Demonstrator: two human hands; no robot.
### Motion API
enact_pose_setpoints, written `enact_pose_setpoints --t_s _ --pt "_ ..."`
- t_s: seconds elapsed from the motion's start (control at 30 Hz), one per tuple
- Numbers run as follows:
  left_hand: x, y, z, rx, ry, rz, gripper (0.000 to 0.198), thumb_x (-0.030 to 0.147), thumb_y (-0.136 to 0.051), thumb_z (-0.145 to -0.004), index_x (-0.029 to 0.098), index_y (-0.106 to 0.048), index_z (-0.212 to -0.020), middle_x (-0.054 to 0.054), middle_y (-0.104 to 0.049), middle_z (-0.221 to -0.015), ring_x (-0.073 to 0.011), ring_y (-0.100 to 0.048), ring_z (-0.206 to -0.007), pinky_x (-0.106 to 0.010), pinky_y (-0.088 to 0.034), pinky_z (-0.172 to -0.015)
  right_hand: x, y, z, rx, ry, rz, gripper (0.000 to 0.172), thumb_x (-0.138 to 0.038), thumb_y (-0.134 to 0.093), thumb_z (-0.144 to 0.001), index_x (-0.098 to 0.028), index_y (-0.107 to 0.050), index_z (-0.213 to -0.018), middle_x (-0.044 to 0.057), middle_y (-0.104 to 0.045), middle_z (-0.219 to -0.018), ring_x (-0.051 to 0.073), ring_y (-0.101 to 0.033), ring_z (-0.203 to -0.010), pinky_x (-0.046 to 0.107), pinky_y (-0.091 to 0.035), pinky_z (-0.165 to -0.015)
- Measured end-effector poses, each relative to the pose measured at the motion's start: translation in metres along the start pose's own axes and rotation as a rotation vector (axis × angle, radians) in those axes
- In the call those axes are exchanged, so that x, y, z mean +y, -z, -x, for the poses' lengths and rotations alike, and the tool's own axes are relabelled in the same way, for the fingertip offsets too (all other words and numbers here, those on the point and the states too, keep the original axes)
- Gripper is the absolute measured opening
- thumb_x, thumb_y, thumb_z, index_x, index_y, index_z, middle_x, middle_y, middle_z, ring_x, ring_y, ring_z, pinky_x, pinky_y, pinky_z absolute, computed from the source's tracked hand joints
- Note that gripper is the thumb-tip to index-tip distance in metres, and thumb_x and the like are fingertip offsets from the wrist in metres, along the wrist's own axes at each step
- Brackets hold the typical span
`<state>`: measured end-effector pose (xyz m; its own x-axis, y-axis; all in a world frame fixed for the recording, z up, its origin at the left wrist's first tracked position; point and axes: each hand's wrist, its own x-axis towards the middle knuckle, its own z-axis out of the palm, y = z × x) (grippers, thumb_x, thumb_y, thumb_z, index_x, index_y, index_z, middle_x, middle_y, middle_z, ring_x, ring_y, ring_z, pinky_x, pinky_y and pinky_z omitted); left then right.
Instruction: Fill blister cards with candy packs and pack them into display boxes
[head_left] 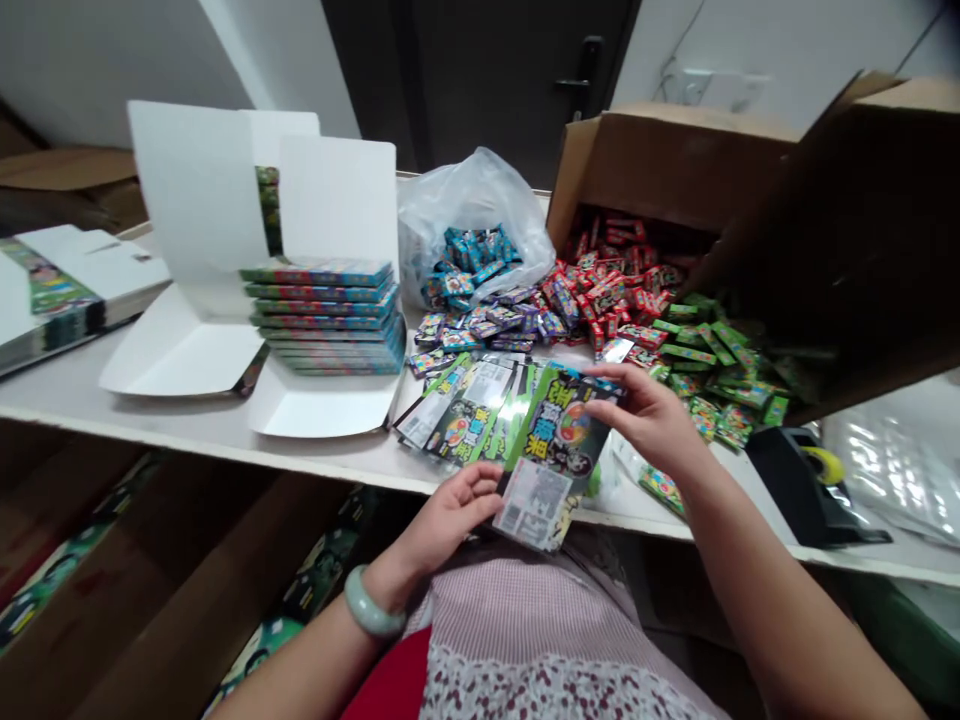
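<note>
While your left hand [442, 520] and right hand [645, 420] hold a printed card [551, 465] between them just above the table edge, the scene divides into packed and loose goods. Ahead and to the left of your hands, a squared stack of flat printed packets [326, 315] rests on an open white carton [330, 400]; a second white carton [187, 345] lies open further left. Directly ahead of your hands lies a fan of similar cards [465, 410]. Beyond it, heaps of loose goods remain unpacked: blue-wrapped sweets [472, 260] by a clear plastic bag [480, 195], and red-wrapped sweets [600, 285] and green-wrapped sweets [712, 350] spilling from a tilted cardboard box [675, 165] — all ahead and to the right of your right hand. Pose: your left forearm enters from the lower left, wearing a pale green bangle [373, 603], with the fingers curled against the card's lower edge; your right forearm enters from the lower right, with the fingers spread along its upper edge.
</note>
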<state>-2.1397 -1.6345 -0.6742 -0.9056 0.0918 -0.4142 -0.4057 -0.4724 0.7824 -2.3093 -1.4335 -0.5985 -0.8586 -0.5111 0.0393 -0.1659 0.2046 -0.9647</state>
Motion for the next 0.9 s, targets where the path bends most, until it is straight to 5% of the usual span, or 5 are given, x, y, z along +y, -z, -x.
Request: enact_pose_setpoints --t_s 0.1,0.2,0.37,0.7,0.9 --pt "0.010 0.001 0.000 -0.067 0.009 -0.097 0.035 0.027 -0.075 -0.075 0.019 -0.056 -0.103 -0.003 -0.069 -0.095 -0.0152 -0.065 -0.089 -0.027 -0.048 -0.080 0.002 -0.008 0.008 -0.048 -0.023 0.038 0.030 -0.035 -0.069 -0.079 -0.024 -0.064 -0.106 0.003 -0.069 -0.096 0.018 -0.066 -0.079 0.033 -0.054 -0.069" --pt "0.031 -0.005 -0.010 0.002 -0.219 -0.128 0.044 0.026 -0.070 -0.080 0.024 -0.050 -0.120 -0.005 -0.066 -0.108 -0.0179 -0.062 -0.104 -0.031 -0.048 -0.089 0.002 -0.021 0.014 -0.130 -0.012 0.085 0.026 -0.031 -0.067 -0.080 -0.023 -0.065 -0.104 0.003 -0.070 -0.097 0.016 -0.065 -0.079 0.031 -0.053 -0.069" --pt "0.046 -0.021 -0.026 0.110 -0.469 -0.199 0.042 0.019 -0.067 -0.082 0.026 -0.053 -0.120 -0.002 -0.065 -0.103 -0.0124 -0.065 -0.087 -0.025 -0.051 -0.081 -0.001 -0.033 0.019 -0.181 0.009 0.109 0.024 -0.027 -0.063 -0.082 -0.022 -0.064 -0.106 0.003 -0.070 -0.099 0.015 -0.064 -0.080 0.028 -0.051 -0.069" --pt "0.026 -0.014 -0.011 0.098 -0.371 -0.206 0.042 0.020 -0.070 -0.079 0.025 -0.061 -0.120 -0.004 -0.068 -0.108 -0.0150 -0.065 -0.092 -0.027 -0.054 -0.084 -0.006 -0.026 0.026 -0.415 -0.003 0.189 0.010 -0.026 -0.060 -0.087 -0.022 -0.066 -0.093 0.002 -0.069 -0.088 0.015 -0.062 -0.081 0.028 -0.048 -0.070" --pt "0.030 -0.009 -0.011 0.092 -0.318 -0.322 0.038 0.024 -0.068 -0.081 0.022 -0.062 -0.118 -0.006 -0.067 -0.111 -0.0167 -0.064 -0.092 -0.030 -0.053 -0.085 0.011 -0.035 0.036 -0.298 -0.002 0.205 0.019 -0.030 -0.060 -0.088 -0.026 -0.066 -0.105 0.003 -0.070 -0.095 0.017 -0.063 -0.083 0.032 -0.050 -0.071"
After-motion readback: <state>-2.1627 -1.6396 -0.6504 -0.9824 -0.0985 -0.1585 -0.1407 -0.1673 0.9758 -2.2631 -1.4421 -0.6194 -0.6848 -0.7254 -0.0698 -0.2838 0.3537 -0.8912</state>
